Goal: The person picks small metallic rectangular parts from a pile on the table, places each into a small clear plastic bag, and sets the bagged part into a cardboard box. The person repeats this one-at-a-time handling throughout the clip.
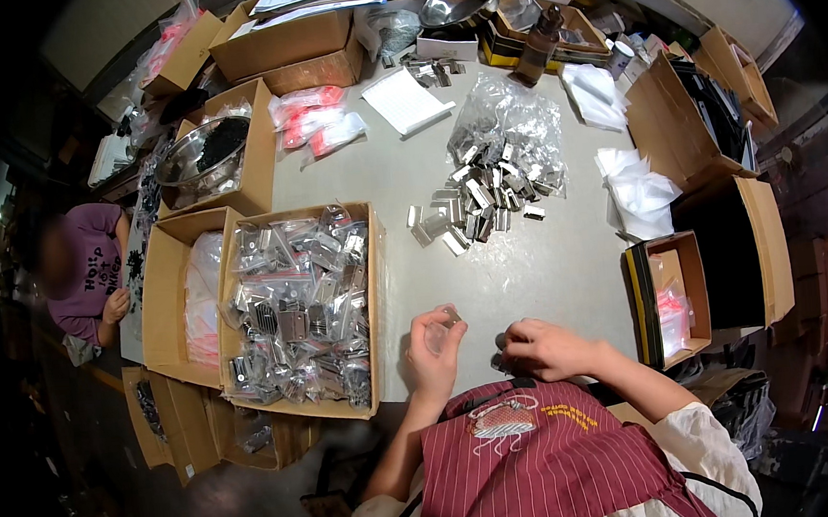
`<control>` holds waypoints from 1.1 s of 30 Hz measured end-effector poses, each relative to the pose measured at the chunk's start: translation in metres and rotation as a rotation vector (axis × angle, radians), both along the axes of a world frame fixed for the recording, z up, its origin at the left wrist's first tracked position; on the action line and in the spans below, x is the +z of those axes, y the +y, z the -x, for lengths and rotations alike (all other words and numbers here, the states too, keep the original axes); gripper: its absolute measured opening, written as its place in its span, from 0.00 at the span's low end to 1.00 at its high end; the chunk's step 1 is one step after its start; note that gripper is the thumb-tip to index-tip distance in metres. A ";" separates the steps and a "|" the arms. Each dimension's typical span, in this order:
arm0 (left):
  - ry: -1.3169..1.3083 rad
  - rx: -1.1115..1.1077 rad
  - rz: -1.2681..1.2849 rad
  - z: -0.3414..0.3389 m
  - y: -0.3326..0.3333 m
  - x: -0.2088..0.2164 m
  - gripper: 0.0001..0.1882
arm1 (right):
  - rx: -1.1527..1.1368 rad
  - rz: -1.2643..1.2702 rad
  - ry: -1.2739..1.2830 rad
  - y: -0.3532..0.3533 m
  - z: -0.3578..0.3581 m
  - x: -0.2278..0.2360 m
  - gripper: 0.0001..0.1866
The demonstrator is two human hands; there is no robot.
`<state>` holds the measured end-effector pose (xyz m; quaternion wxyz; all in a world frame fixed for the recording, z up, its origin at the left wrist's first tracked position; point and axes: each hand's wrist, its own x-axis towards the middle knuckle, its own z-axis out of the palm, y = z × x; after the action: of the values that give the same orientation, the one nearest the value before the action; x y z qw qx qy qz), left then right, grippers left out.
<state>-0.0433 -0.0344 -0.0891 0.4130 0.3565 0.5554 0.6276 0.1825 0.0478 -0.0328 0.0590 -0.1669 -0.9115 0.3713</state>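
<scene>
Near the front edge of the table, my left hand (432,353) is closed, thumb and fingers pinching what looks like a small clear plastic bag (436,335). A bit of greyish material shows at its fingertips. Beside it, my right hand (547,347) is bent down with its fingers curled together over small dark pieces (501,360) at the table edge; what the fingers grip is hidden. Beyond both hands lies a loose pile of shiny metal brackets (482,196), spilling from a large clear plastic bag (519,117).
At left, a cardboard box (376,309) holds several bagged metal parts. At right stand a small box (699,287) of red-edged bags and white plastic sheets (642,194). Farther back are a paper pad (408,100), a brown bottle (540,48) and a person in purple (93,262), far left.
</scene>
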 end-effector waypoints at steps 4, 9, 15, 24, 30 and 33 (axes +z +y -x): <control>0.106 -0.027 -0.018 -0.006 0.003 0.013 0.14 | -0.173 0.014 0.022 -0.002 0.002 -0.019 0.13; 0.514 -0.101 -0.160 -0.010 0.002 0.048 0.17 | -0.685 0.951 0.217 0.006 0.024 -0.015 0.07; 0.334 -0.191 -0.176 -0.016 0.004 0.037 0.17 | -0.757 1.373 0.304 0.011 0.034 0.017 0.08; -0.135 -0.202 0.020 -0.004 0.022 0.031 0.11 | -0.623 0.676 0.144 0.082 0.025 -0.030 0.13; -0.282 -0.044 0.063 -0.004 0.035 0.026 0.11 | -0.821 -0.579 -0.091 0.162 0.004 -0.046 0.10; -0.020 -0.018 0.007 -0.001 0.034 0.027 0.12 | -0.871 0.192 0.022 0.141 0.006 -0.042 0.08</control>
<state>-0.0420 -0.0001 -0.0618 0.4253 0.3535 0.5504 0.6254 0.1765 0.1890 -0.0747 0.2040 -0.5360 -0.7169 0.3964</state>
